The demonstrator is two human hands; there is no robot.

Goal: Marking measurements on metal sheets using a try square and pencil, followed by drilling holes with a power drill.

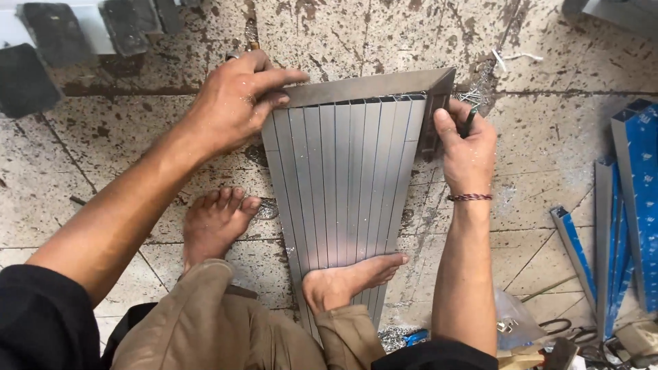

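Your left hand [236,103] grips the metal frame's [370,85] top bar; your right hand [466,144], closed around a dark tool [469,120], presses the slatted panel's [343,178] corner.

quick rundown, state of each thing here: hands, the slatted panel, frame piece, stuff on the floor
left hand: gripping the frame piece at its left end
right hand: pressed on the panel's right corner, dark tool in its fingers
frame piece: laid across the panel's top edge
slatted panel: flat on the floor, a foot resting on it
blue-filmed profiles: lying loose at the right
scissors: lying on the floor
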